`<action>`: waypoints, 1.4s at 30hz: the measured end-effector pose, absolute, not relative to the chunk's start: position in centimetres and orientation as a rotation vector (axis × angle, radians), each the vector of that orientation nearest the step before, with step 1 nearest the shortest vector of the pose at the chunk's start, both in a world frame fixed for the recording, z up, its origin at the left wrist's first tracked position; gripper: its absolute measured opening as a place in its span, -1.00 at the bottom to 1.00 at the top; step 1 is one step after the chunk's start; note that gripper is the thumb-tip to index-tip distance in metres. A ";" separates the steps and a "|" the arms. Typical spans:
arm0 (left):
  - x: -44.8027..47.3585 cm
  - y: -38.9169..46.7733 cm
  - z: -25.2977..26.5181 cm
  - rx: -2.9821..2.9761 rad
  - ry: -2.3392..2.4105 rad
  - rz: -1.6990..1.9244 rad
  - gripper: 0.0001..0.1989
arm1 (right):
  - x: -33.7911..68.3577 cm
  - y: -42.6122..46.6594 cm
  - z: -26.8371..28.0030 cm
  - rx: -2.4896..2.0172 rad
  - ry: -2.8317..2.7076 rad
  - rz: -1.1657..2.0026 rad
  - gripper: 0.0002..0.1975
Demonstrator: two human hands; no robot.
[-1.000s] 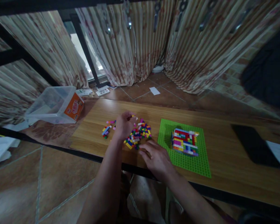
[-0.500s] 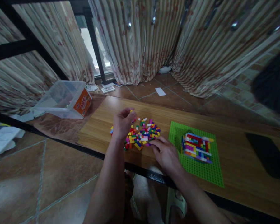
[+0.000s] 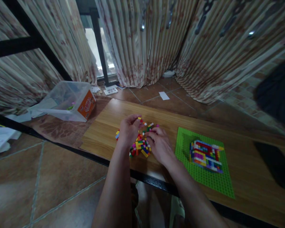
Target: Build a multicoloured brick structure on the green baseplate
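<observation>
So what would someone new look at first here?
Probably the bright green baseplate toward the right, with a colorful brick build on it. Next, maybe the scattered little bricks by the person's fingers, in the middle. Then the clear tub with its orange label, over on the left.

Orange label [image 3: 86, 106] on plastic bin [image 3: 70, 116]: lettering [image 3: 87, 104] unreadable
</observation>
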State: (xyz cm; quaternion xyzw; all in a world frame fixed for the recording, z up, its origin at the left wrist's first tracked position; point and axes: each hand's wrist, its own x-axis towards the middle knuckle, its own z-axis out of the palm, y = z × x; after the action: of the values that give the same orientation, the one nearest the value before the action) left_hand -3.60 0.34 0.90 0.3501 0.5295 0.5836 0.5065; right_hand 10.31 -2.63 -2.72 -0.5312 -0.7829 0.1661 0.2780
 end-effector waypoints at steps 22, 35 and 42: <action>-4.5 0.0 1.0 0.938 1.246 1.268 -0.83 | 10.0 -2.7 -2.3 -1.462 -1.956 0.475 -0.84; 0.6 -1.3 1.6 0.975 1.126 1.097 -0.70 | 14.6 -3.5 -0.3 -1.239 -0.940 0.934 -0.89; 4.1 -1.8 1.1 0.935 1.021 1.130 -0.74 | 17.8 -3.9 0.3 -1.276 -1.026 0.834 -0.88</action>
State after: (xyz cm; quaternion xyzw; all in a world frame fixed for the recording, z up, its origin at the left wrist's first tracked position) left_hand 4.09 -1.85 1.10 0.4076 0.4451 0.4926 0.6269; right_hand 17.85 -3.95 0.28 -0.5520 -0.4438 0.3609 0.6067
